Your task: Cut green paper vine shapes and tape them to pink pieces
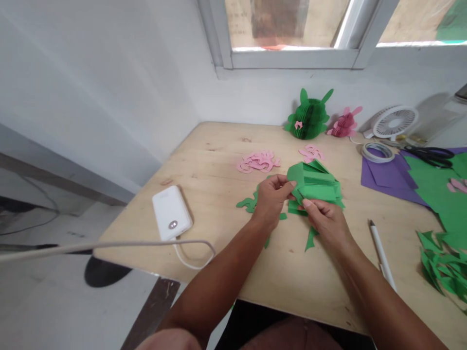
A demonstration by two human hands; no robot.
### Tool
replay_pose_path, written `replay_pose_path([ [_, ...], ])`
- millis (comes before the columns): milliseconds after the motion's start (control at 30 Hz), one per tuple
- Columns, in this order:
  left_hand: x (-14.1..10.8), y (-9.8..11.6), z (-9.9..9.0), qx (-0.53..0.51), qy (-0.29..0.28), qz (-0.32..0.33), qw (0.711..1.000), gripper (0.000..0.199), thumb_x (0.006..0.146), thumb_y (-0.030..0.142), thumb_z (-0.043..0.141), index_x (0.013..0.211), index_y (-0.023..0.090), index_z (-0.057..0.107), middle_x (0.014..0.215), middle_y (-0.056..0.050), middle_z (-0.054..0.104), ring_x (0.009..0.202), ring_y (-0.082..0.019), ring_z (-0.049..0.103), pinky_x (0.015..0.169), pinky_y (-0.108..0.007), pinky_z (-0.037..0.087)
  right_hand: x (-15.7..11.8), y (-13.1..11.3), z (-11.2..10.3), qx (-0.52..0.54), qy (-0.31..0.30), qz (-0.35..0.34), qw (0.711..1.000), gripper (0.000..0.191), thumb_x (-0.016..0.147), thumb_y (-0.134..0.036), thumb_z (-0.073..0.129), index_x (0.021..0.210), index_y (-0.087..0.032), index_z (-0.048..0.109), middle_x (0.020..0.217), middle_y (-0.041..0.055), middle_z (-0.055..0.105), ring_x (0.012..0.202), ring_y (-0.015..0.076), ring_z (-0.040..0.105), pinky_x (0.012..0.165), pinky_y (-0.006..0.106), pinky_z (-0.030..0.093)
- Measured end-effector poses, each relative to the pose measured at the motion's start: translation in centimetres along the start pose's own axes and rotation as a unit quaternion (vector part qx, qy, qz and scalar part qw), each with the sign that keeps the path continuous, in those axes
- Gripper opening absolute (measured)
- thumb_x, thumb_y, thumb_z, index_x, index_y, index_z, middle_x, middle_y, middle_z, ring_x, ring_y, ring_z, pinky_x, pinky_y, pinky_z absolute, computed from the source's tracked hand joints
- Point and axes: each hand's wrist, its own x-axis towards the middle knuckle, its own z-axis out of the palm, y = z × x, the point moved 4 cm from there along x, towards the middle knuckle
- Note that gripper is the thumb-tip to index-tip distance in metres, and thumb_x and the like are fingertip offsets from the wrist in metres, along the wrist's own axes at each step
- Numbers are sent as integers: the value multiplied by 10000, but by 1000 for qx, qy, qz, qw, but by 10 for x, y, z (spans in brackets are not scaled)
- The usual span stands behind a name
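A folded, layered green paper piece is held between both hands over the wooden table. My left hand pinches its left edge between thumb and fingers. With thumb and fingertips closed, my right hand grips the lower edge. Green paper cutouts lie beside and partly behind my left hand, and a green scrap sits by my right hand. Pink paper cutouts form a pile beyond my left hand, with a smaller pink group behind the green piece.
On the table are a white power bank with a cable, a white pen, green scraps, purple paper, black scissors, a tape roll, a small fan, and green and pink paper figures.
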Motion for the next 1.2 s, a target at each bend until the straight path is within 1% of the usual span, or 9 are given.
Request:
replay_pose_path([
  [167, 1, -1, -1, -2, -4, 1, 1000, 160, 631, 238, 721, 640, 135, 599, 577, 24, 579, 514, -71, 536, 536, -206, 484, -1, 1, 0, 2, 0, 5, 1000, 441, 761, -557, 586, 676, -131, 664, 463, -70, 287, 427, 63, 225, 394, 216, 139],
  [367, 1, -1, -1, 6, -1, -1, 1000, 186, 618, 272, 729, 639, 139, 601, 577, 20, 586, 520, -74, 532, 528, -203, 482, 0, 0, 0, -6, 0, 5, 1000, 440, 767, -557, 577, 667, -135, 656, 468, -68, 291, 433, 66, 234, 404, 217, 150],
  [567, -1, 1, 0, -6, 1, 1, 1000, 192, 612, 257, 730, 613, 145, 575, 558, 39, 559, 501, -63, 516, 537, -202, 478, 0, -1, 0, -12, -3, 9, 1000, 455, 754, -578, 580, 673, -138, 662, 468, -69, 286, 441, 68, 223, 415, 220, 144],
  [933, -1, 2, 2, -10, 3, 2, 1000, 200, 611, 248, 731, 600, 150, 557, 552, 43, 551, 505, -64, 508, 541, -204, 478, -1, -3, -1, -23, -4, 0, 1000, 444, 762, -564, 574, 667, -139, 659, 484, -65, 277, 455, 75, 230, 422, 225, 151],
  [1200, -2, 3, 2, -7, 4, -5, 1000, 202, 601, 260, 738, 603, 152, 567, 561, 47, 555, 510, -62, 514, 546, -206, 476, 0, -1, 0, -2, 5, -12, 1000, 409, 767, -532, 598, 663, -143, 668, 477, -61, 298, 465, 78, 229, 426, 227, 157],
])
